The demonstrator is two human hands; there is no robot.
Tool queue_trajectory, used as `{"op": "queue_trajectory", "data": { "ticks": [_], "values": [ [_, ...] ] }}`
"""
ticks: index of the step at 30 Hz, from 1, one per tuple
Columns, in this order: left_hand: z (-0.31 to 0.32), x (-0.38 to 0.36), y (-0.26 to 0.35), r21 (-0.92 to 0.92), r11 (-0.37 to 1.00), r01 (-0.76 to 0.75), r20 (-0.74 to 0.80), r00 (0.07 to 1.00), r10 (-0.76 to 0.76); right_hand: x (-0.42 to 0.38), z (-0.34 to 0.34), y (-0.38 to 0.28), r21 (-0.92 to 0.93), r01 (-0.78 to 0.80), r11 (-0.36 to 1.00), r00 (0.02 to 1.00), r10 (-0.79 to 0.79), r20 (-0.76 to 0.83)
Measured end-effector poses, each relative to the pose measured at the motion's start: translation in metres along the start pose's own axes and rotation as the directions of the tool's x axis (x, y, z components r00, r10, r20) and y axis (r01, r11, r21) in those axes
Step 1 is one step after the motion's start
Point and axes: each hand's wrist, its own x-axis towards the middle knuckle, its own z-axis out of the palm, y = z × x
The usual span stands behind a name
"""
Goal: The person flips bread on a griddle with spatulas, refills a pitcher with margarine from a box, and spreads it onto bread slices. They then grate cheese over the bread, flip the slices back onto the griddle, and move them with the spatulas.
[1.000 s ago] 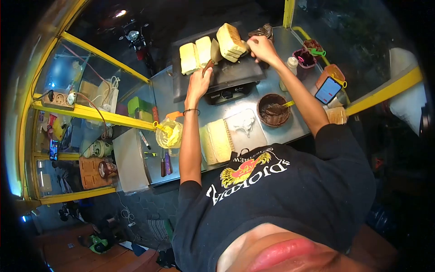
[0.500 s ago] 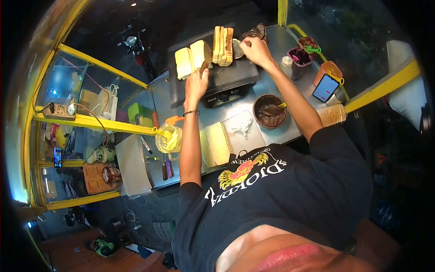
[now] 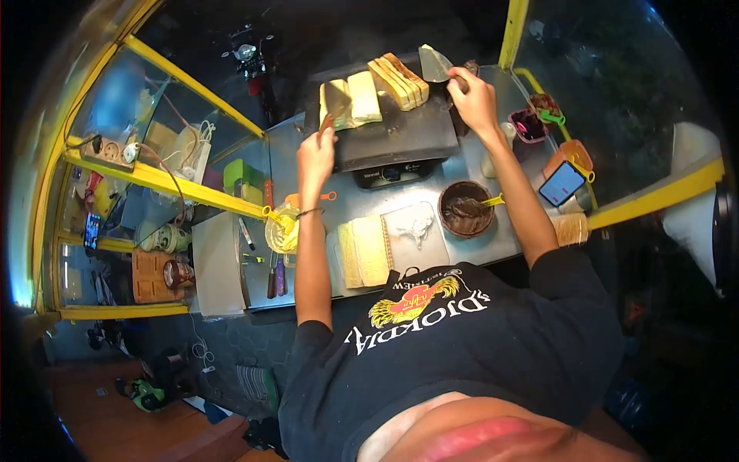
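My left hand (image 3: 315, 160) is closed round the wooden handle of a scraper (image 3: 336, 98), whose metal blade lies over the left pale slice of bread (image 3: 363, 98). In my right hand (image 3: 476, 105) is a second scraper (image 3: 435, 65), its broad blade raised to the right of a stack of toasted bread (image 3: 399, 82) and apart from it. Both bread portions rest on a black griddle (image 3: 404, 140). The toasted stack lies at a slant, browned on its far right side.
A brown tub of chocolate spread (image 3: 466, 209) stands nearer me, with sliced bread (image 3: 365, 251) and a container of yellow spread (image 3: 283, 232) to its left. On the right are a phone (image 3: 563, 183) and an orange container (image 3: 570, 156). A yellow frame (image 3: 192, 185) borders the left.
The right scraper has come away from the toasted stack and up to the right. That stack now lies more slanted. My left scraper has shifted left over the pale bread; the view has moved slightly.
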Motion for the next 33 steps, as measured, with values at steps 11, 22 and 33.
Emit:
{"op": "queue_trajectory", "data": {
  "ticks": [11,22,33],
  "values": [
    [-0.011,-0.004,-0.072,0.22,0.974,-0.053,0.02,0.999,0.05,-0.057,0.098,-0.019,0.071,0.033,0.997,0.972,-0.048,0.23],
    [-0.061,-0.021,-0.088,-0.156,0.967,0.2,0.177,0.969,-0.172,-0.047,0.012,0.024,0.298,-0.763,0.574,0.628,0.546,0.555],
    [-0.049,0.002,-0.094,-0.741,0.628,0.239,0.22,0.969,-0.108,0.001,0.101,0.002,0.506,-0.277,0.817,0.859,-0.026,0.512]
  ]
}}
